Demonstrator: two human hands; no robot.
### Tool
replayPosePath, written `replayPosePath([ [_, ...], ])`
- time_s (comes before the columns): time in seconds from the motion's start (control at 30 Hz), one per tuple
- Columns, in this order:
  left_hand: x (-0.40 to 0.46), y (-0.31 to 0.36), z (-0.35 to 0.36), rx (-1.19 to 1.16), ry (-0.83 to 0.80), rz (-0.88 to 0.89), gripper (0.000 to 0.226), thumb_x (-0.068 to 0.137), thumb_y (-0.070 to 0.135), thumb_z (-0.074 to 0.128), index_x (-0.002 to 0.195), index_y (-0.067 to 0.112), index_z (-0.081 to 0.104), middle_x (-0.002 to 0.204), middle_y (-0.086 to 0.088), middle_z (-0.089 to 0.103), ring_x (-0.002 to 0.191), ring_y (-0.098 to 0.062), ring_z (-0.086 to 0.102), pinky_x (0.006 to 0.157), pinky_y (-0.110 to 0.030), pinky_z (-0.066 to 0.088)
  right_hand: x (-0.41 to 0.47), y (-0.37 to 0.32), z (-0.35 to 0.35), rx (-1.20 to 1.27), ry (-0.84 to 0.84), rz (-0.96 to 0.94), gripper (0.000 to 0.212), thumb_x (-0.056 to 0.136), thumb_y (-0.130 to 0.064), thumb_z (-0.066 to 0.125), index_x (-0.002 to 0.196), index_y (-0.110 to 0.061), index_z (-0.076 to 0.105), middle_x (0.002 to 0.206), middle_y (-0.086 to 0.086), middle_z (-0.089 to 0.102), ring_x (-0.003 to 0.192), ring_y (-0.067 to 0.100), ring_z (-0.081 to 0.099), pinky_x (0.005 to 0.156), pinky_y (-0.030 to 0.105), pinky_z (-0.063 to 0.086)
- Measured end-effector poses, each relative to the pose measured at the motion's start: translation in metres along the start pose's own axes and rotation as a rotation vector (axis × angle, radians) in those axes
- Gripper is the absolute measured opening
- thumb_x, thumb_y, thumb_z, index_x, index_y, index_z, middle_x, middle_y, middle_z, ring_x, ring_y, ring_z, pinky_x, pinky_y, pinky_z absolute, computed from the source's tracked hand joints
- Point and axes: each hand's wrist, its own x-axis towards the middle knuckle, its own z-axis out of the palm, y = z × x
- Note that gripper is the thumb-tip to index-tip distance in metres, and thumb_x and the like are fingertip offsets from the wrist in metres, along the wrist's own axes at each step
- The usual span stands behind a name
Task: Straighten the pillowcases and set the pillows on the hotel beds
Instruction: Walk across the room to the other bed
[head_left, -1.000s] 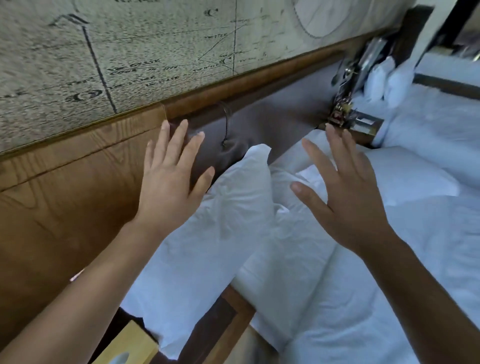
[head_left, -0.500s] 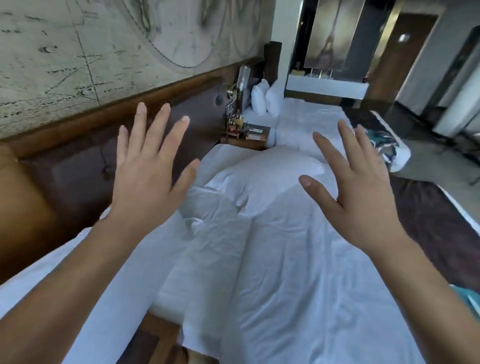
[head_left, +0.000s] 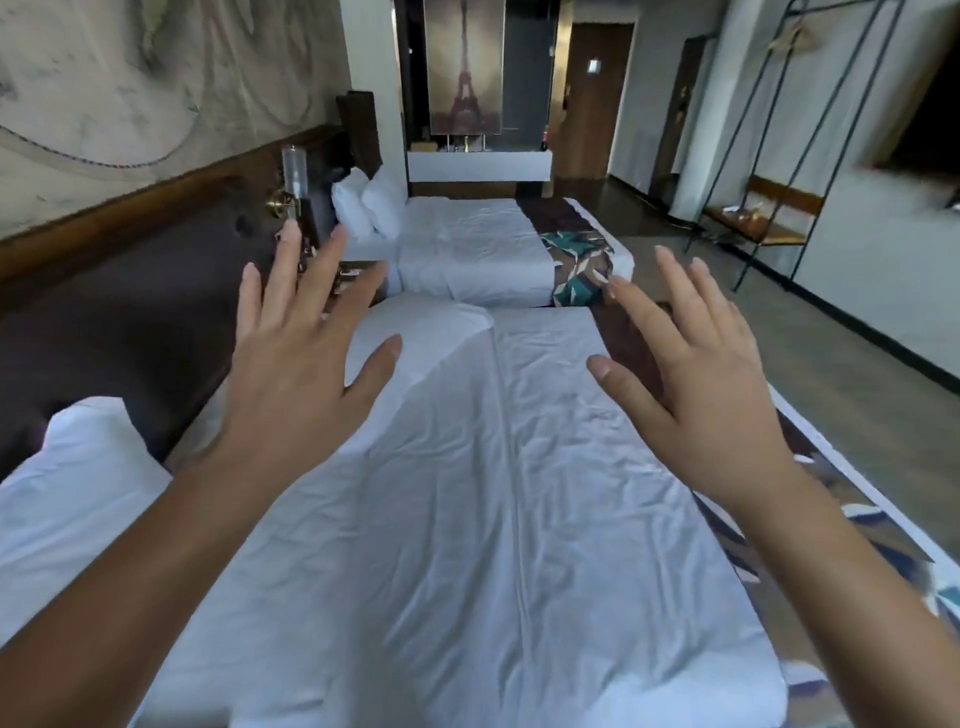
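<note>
My left hand (head_left: 301, 358) and my right hand (head_left: 696, 384) are raised above the near bed (head_left: 493, 545), fingers spread, holding nothing. One white pillow (head_left: 67, 499) leans against the dark headboard at the lower left. Another white pillow (head_left: 426, 332) lies flat on the near bed's far end, partly hidden by my left hand. On the far bed (head_left: 478, 249), two white pillows (head_left: 366, 208) stand upright against its headboard.
A nightstand with a lamp (head_left: 293, 187) sits between the beds by the left wall. Patterned bed runners (head_left: 579, 267) cross both beds' foot ends. A metal rack with a wooden shelf (head_left: 769, 218) stands at the right wall. Open floor (head_left: 779, 332) runs along the right side.
My view has swung from the headboard and wall to the right, taking in the length of both beds and the room. Both hands stay raised and spread, holding nothing.
</note>
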Motion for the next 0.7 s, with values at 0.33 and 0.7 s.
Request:
replayPosePath([
  [0.33,0.063,0.076,0.071,-0.318,-0.001,0.215,0.070,0.101,0.059,0.039,0.161,0.024,0.027,0.171,-0.005,0.019,0.160,-0.032,0.005,0.125,-0.062,0.012,-0.057,0.063,-0.046,-0.088,0.046,0.338,0.064,0.100,-0.064,0.038,0.158,-0.038,0.030,0.172,-0.003,0.010,0.160,0.022,0.006,0.126,0.052,0.020],
  [0.7,0.108,0.103,0.129,-0.688,-0.078,0.441,0.072,0.100,0.054,0.039,0.162,0.022,0.022,0.172,0.001,0.017,0.161,-0.025,0.001,0.127,-0.054,0.009,-0.091,0.024,-0.064,-0.363,0.166,0.616,0.068,0.098,-0.067,0.038,0.158,-0.035,0.033,0.172,-0.002,0.012,0.159,0.023,0.008,0.126,0.051,0.021],
])
